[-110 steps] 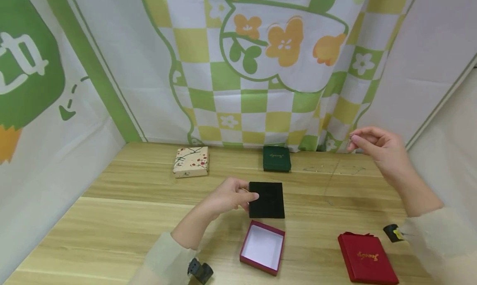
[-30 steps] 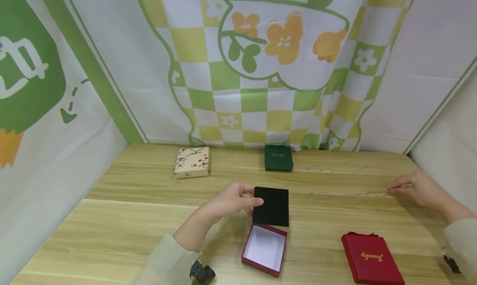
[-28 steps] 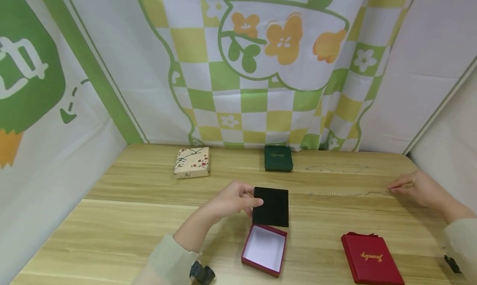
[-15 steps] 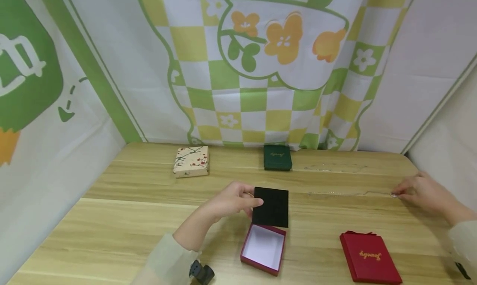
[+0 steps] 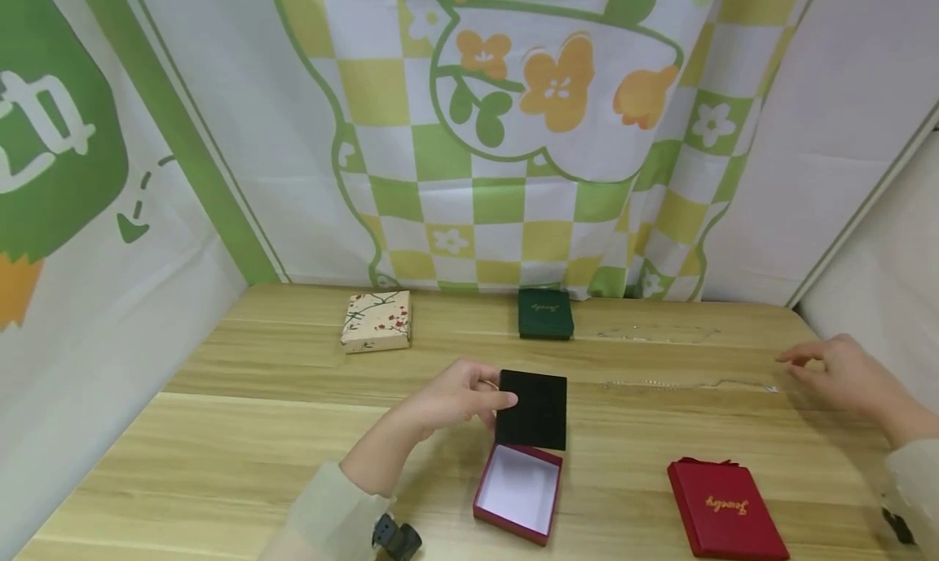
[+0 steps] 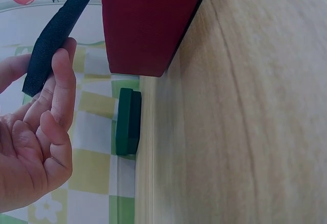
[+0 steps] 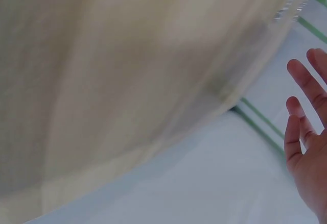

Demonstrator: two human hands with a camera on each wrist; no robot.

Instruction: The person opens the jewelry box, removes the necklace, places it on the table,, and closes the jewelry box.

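Note:
In the head view my left hand (image 5: 456, 394) pinches the left edge of a square black foam pad (image 5: 537, 414) between thumb and fingers. The left wrist view shows the foam pad (image 6: 56, 38) from its thin side. Just below it on the table is an open red box base (image 5: 519, 489) with a white inside, its far edge overlapped by the pad. A thin silver necklace (image 5: 666, 385) lies stretched sideways on the table, a small pendant at its right end. Beside that end my right hand (image 5: 844, 373) hovers with relaxed fingers, holding nothing.
A red box lid (image 5: 726, 508) with gold lettering and a ribbon lies at front right. Along the back stand a floral cream box (image 5: 377, 321) and a dark green box (image 5: 545, 313). Another fine chain (image 5: 638, 337) lies right of the green box. A patterned curtain (image 5: 499, 198) hangs behind.
My right hand first held the necklace up hanging, then laid it out to the right on the table and let go of its end. My left hand brought the foam pad slightly nearer the red base.

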